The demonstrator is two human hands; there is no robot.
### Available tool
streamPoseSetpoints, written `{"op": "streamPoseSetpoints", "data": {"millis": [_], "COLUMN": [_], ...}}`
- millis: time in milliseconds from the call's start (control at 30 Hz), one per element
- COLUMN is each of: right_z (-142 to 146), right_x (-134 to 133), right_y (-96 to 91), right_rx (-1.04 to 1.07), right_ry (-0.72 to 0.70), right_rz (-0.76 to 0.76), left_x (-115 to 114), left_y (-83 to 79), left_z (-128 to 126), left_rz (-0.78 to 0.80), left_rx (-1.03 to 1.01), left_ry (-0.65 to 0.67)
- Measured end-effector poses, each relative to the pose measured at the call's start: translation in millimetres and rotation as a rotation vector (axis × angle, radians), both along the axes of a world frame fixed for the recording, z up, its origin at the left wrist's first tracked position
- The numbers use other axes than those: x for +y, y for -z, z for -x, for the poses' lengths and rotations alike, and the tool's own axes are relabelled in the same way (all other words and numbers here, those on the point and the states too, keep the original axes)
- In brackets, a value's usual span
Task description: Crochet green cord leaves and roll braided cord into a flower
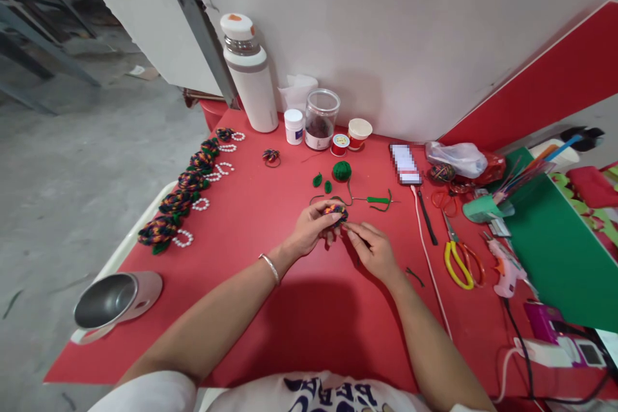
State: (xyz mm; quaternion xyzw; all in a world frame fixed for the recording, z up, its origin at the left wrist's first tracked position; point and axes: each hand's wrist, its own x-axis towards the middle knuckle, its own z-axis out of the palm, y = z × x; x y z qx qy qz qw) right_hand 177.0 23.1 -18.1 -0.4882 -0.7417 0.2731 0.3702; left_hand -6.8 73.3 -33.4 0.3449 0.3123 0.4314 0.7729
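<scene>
Over the middle of the red table, my left hand (316, 225) is closed on a small multicoloured crocheted flower (335, 211). My right hand (373, 248) pinches close to the flower's right edge; what lies between its fingertips is too small to make out. Just beyond the hands lies a crochet hook with a green handle (377, 200), with dark green yarn around it. A ball of green yarn (342, 171) and two small green crocheted leaves (317, 180) sit a little farther away. A smaller multicoloured piece (271, 156) rests at the back left.
Several crocheted flowers with bead loops (190, 180) line the left side, near a metal mug (118, 299). A white bottle (251, 77), clear jar (322, 119) and thread spool (340, 144) stand behind. Rightward lie a phone (405, 164), yellow-handled scissors (456, 257) and a glue gun (506, 270).
</scene>
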Motion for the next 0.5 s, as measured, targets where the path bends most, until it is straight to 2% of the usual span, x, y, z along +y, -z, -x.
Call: {"op": "streamPoseSetpoints", "data": {"millis": [133,333,500], "right_z": [-5,-11,-14], "right_x": [0,0,0], "right_y": [-0.5,-8.3,-11.6], "right_rx": [-0.050,-0.031,-0.003], "right_ry": [-0.033,-0.006,0.004], "right_rz": [-0.031,0.061,0.075], "left_x": [1,2,1], "left_y": [0.9,5.7,4.3], "left_z": [0,0,-2], "left_rz": [0.029,0.043,0.034], "left_rx": [0.020,0.026,0.054], "left_ry": [-0.013,-0.018,0.005]}}
